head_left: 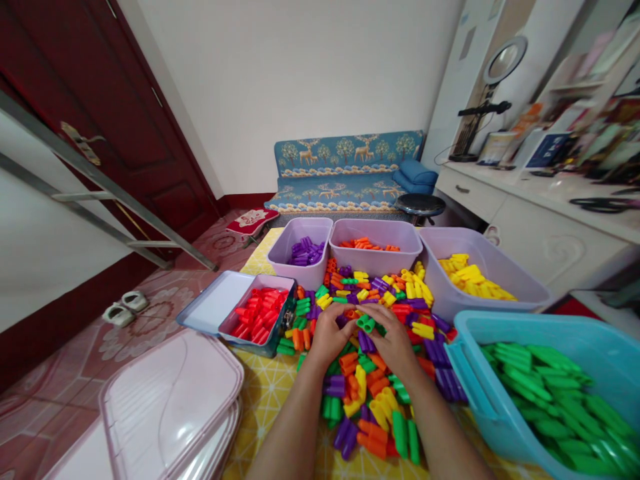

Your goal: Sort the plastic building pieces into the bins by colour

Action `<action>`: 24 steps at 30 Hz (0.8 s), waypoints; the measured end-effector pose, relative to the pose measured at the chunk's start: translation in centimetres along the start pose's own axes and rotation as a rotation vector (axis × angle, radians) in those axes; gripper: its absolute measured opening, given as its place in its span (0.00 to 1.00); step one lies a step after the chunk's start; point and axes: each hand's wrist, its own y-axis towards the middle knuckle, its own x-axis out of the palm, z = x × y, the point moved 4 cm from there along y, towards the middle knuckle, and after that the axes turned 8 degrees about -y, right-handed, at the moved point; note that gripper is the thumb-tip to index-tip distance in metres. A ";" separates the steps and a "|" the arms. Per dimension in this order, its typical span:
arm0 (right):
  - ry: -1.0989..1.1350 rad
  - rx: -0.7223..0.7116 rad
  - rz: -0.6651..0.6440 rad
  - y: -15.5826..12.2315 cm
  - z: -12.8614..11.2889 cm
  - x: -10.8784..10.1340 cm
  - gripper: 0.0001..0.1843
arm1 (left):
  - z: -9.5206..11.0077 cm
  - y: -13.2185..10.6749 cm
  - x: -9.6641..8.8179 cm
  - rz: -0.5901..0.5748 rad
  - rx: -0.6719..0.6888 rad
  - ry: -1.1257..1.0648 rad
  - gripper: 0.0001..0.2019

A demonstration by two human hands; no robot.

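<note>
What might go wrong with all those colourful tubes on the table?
The green tube piece at the right hand might slip and vanish into the mixed pile, where other green ones lie. Orange tubes and others lie close beside the open box of red tubes, so a wrong colour could get knocked in. The pale lids are stacked unevenly, so a bump might make them slide.

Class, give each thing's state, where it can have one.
Left lilac plastic bin: open, holding purple tubular pieces
Middle lilac bin: open, holding orange pieces
Right lilac bin: open, holding yellow pieces
Turquoise plastic tub: open, holding green pieces
Blue-edged rectangular box: open, holding red pieces
Pale pink plastic lids: stacked
Dark red door: seems shut
White drawer: looks shut
Left hand: grip unclear
Right hand: pinching green tubular piece
</note>
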 end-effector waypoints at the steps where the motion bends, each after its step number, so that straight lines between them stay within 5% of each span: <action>1: -0.030 -0.006 0.027 0.1 -0.2 -0.2 0.17 | 0.1 0.0 0.0 -0.007 0.009 0.023 0.13; 7: 0.057 0.134 0.247 -0.1 -2.4 -2.6 0.13 | -0.2 0.0 0.1 -0.033 -0.005 0.128 0.14; 11: 0.306 0.295 0.607 -0.6 -4.4 -5.9 0.16 | -0.4 0.0 0.1 -0.047 -0.011 0.145 0.15; 14: 0.568 0.266 0.936 -1.1 -5.5 -8.6 0.18 | -0.4 0.0 0.1 -0.046 -0.020 0.148 0.15; 16: 0.775 0.224 1.020 -1.1 -5.7 -9.6 0.21 | -0.4 0.0 0.1 -0.045 -0.023 0.151 0.15; 19: 0.884 0.250 0.929 -0.7 -5.0 -9.5 0.24 | -0.4 0.0 0.2 -0.047 -0.026 0.166 0.15; 24: 0.393 0.431 0.450 -0.1 -2.0 -5.3 0.23 | 0.6 -0.1 -0.1 0.061 0.039 0.242 0.12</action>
